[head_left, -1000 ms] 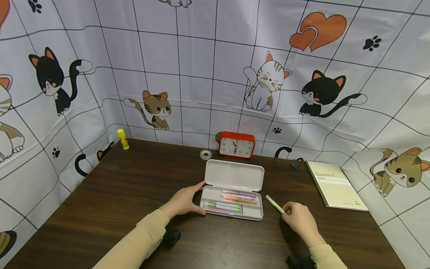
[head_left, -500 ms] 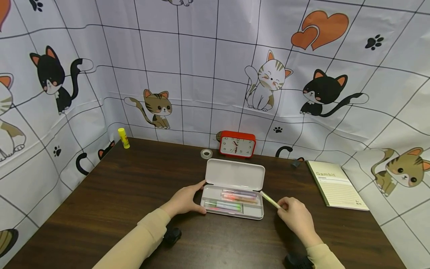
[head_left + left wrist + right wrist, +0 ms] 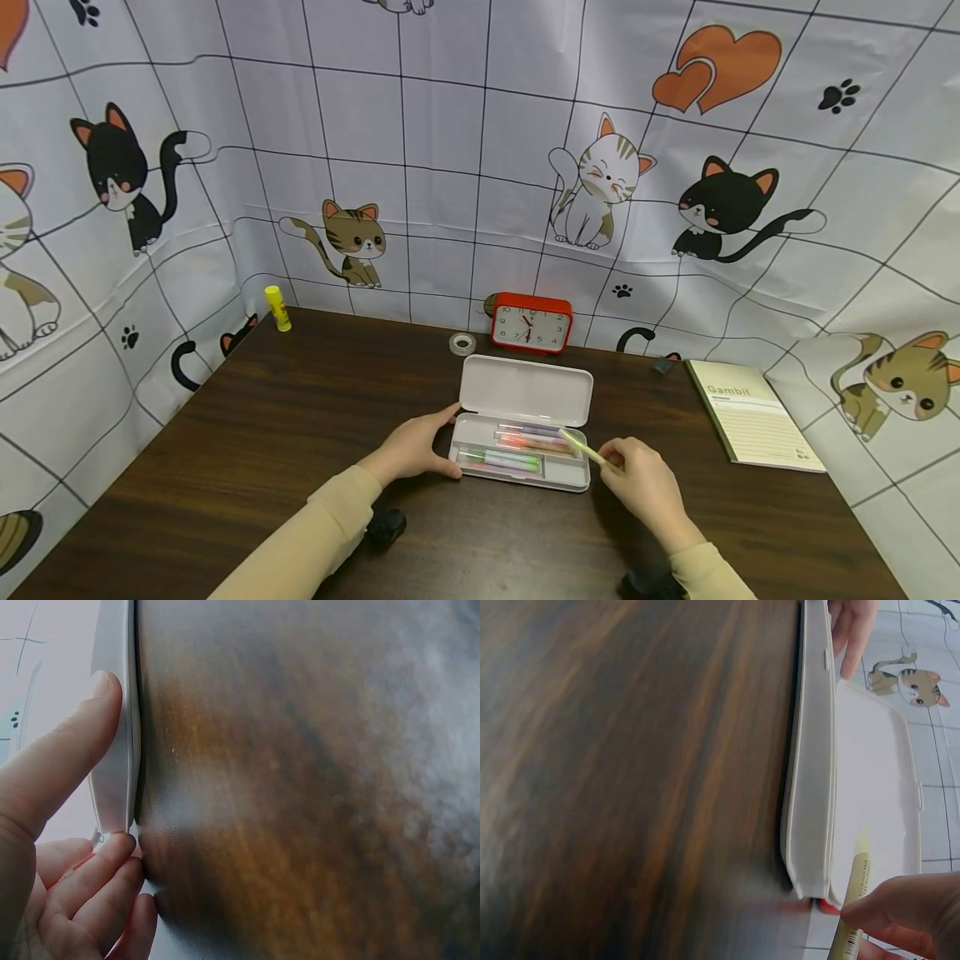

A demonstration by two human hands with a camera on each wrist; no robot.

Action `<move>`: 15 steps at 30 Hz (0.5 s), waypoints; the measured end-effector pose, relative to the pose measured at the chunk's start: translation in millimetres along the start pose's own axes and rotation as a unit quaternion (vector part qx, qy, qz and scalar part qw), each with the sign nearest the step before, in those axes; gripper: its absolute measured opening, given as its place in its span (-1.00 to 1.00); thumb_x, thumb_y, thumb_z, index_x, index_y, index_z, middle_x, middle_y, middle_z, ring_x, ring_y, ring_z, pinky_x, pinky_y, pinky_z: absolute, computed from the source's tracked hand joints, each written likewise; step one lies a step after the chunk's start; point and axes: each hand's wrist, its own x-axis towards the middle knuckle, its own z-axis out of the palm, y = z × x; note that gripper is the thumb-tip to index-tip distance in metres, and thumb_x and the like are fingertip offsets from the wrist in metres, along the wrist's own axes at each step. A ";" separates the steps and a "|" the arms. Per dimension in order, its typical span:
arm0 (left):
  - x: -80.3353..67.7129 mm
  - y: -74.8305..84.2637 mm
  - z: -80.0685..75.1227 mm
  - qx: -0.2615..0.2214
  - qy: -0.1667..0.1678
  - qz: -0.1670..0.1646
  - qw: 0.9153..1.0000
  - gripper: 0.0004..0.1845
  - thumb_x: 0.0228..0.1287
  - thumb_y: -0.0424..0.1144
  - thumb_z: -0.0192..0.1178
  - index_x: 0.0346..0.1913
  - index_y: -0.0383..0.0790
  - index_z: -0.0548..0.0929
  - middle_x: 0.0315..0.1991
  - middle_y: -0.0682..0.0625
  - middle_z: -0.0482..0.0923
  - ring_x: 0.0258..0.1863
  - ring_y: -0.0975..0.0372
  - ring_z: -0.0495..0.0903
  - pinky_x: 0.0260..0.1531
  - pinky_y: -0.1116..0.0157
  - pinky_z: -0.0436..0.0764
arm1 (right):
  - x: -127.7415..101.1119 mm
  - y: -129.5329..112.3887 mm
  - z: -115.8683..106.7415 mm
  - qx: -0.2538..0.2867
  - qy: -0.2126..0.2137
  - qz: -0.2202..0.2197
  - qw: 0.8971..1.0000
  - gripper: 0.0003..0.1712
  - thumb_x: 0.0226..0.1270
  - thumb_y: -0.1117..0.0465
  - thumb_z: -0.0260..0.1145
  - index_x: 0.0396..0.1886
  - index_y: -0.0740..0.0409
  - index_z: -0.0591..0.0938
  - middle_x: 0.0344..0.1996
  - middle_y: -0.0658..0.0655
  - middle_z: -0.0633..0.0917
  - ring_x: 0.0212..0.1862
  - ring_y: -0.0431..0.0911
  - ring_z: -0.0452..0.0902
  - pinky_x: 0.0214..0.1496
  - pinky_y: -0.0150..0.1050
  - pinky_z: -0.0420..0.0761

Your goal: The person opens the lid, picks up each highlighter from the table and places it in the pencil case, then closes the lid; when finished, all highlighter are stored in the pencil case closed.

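Observation:
A white pencil case [image 3: 564, 478] lies with its lid [image 3: 525, 392] raised at the back. Several clear-barrelled pens [image 3: 501, 460] with coloured parts lie in its compartments. My left hand [image 3: 411, 450] holds the case's left end; in the left wrist view the thumb [image 3: 101, 712] lies along the front wall and the fingertips are at the end corner. My right hand [image 3: 647, 487] pinches a pale yellow pen [image 3: 588, 450] by its near end. The pen slants up and left, its far tip over the right part of the case. A barcode shows on the pen's barrel [image 3: 859, 881] in the right wrist view.
Behind the case stand a red alarm clock [image 3: 531, 323] and a roll of tape [image 3: 462, 343]. A yellow glue stick [image 3: 277, 308] is at the back left corner. At right lie a notepad [image 3: 753, 417] and a small dark item [image 3: 663, 365]. A cat-print sheet surrounds the table.
My right hand has moved left with the yellow pen, bringing its tip from the table beside the case to over the case. My left hand stays at the case's left end.

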 end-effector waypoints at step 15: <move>-0.1 0.3 -0.7 0.004 -0.003 0.002 1.000 0.11 -0.17 0.09 0.50 0.47 -0.14 0.16 0.26 -0.09 0.44 0.27 -0.03 0.37 0.22 -0.01 0.35 | 7.0 -28.7 16.9 -0.017 -0.010 -0.056 0.998 -0.83 -0.04 0.35 0.44 -0.45 0.01 0.68 -0.54 -0.08 0.54 -0.50 -0.25 0.36 -0.52 -0.31 0.38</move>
